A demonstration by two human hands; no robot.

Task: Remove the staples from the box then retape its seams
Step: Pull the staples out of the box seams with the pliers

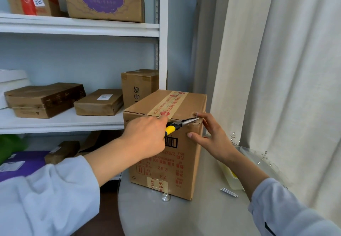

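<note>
A brown cardboard box (184, 104) with red print and a printed tape strip along its top seam stands upright on a round glass table (184, 217). My left hand (145, 136) grips yellow-handled needle-nose pliers (181, 124), whose jaws lie along the box's near top edge and reach its right corner. A small metal staple (197, 114) sticks up at that corner. My right hand (208, 136) rests against the box's right corner, fingertips beside the staple and plier tips, thumb pressed on the front face.
A strip of staples (229, 192) lies on the table to the right of the box, near a clear plastic container (258, 161). White shelves (79, 27) with several cardboard boxes stand to the left. A white curtain (286, 69) hangs on the right.
</note>
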